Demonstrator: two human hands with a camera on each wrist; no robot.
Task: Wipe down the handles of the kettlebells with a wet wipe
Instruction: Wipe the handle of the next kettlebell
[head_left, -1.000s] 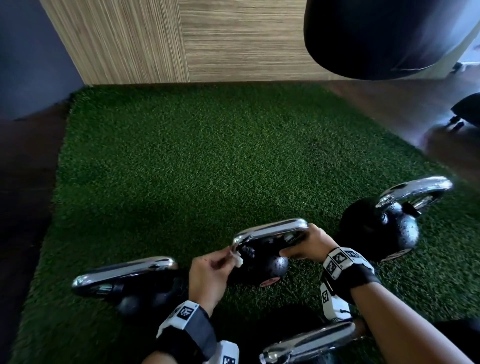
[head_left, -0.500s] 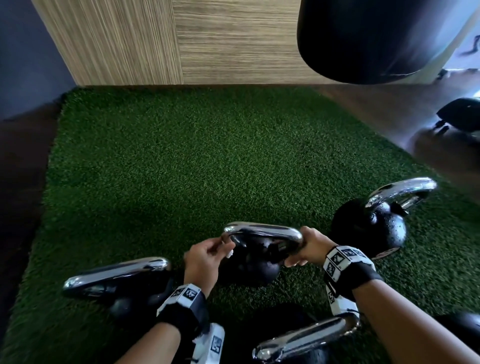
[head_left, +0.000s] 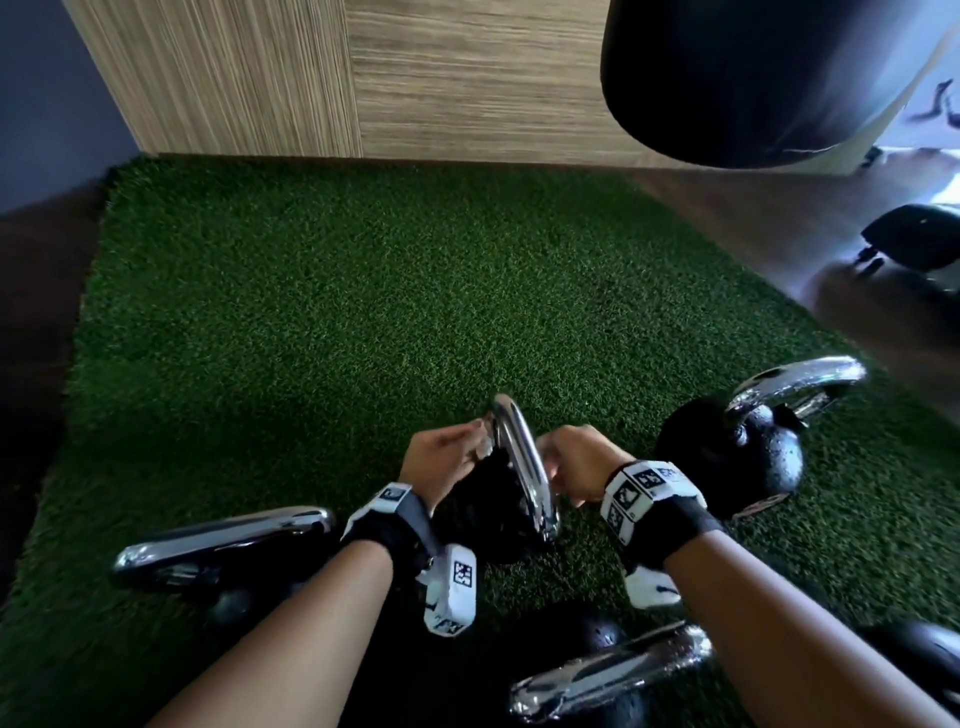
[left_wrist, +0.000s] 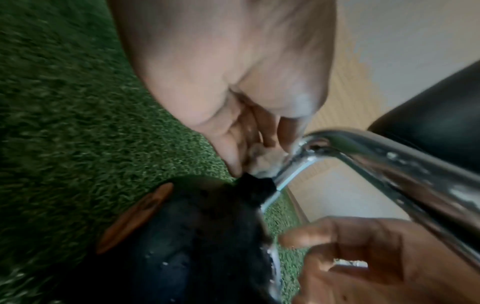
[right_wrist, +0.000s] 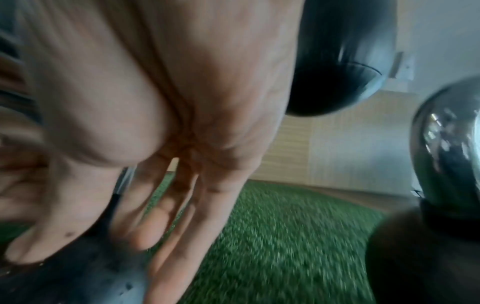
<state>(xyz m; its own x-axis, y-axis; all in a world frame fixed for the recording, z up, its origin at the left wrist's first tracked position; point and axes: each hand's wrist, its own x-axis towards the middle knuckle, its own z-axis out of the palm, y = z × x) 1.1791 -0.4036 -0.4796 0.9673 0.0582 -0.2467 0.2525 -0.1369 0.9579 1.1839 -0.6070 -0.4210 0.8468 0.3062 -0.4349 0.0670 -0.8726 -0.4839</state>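
While our left hand (head_left: 441, 462) pinches the wipe (head_left: 484, 448) against the middle kettlebell's handle (head_left: 522, 462), our right hand (head_left: 571, 467) grips its far side; kettlebells at 3 (head_left: 727, 457), 5 (head_left: 613, 670) and 8 o'clock (head_left: 223, 540) possibly remain.

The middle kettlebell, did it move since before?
Yes. The middle kettlebell's handle has turned: earlier it lay crosswise like the left kettlebell's handle; now it points away.

place: a home or small gym corner | floor: green fake-grass mat (head_left: 363, 312) is lying over dark wood | gear: chrome-handled kettlebells (head_left: 727, 457) are sitting at lower frame | upper right: black punching bag (head_left: 753, 78) is hanging | top: wood-grain wall panel (head_left: 415, 78) is standing behind
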